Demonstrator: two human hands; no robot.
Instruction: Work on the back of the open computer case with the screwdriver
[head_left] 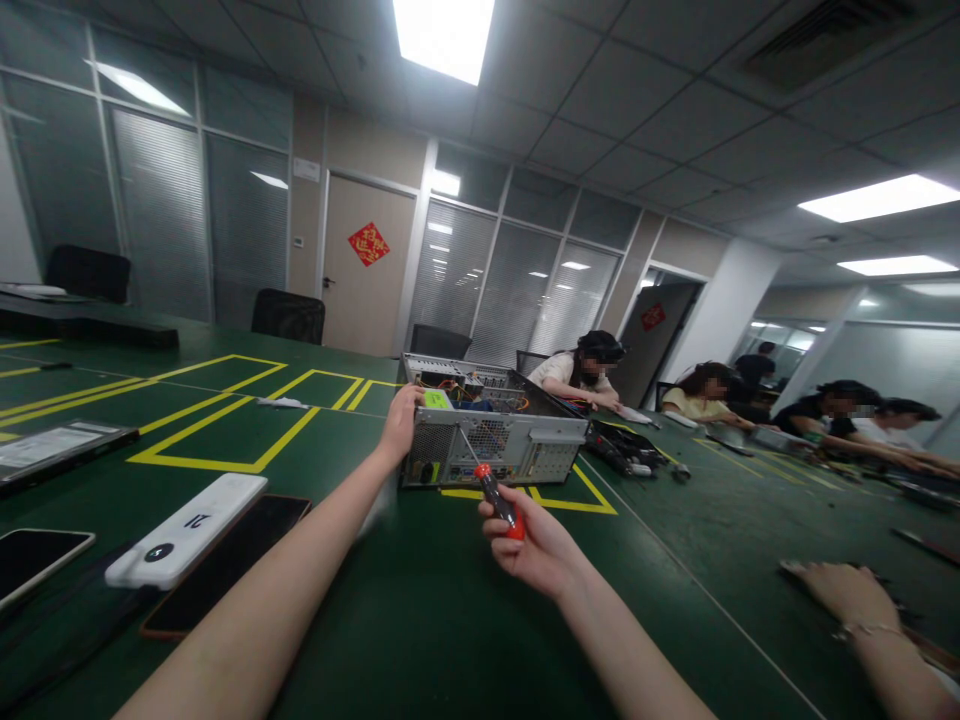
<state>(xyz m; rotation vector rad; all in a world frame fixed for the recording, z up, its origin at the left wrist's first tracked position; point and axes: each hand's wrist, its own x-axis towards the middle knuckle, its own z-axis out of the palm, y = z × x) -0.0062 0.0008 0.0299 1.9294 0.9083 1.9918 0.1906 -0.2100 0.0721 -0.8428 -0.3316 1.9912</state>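
Note:
An open computer case (pixel 517 452) lies on its side on the green table, its rear panel with vents and ports facing me. Wires and a bright yellow-green label (pixel 438 400) show inside its open top. My left hand (pixel 403 420) grips the case's left upper corner, fingers over the edge. In my right hand (pixel 529 545), closed around the red and black handle, is a screwdriver (pixel 496 498). Its thin shaft points up and left toward the rear panel; whether the tip touches the panel I cannot tell.
On the left lie a hard drive (pixel 60 450), a white power bank (pixel 187 530), a dark phone (pixel 225 565) and another phone (pixel 37 560). Yellow tape (pixel 202 463) marks the table (pixel 420 610). Several people work along the right side; one person's hand (pixel 847 595) is nearby.

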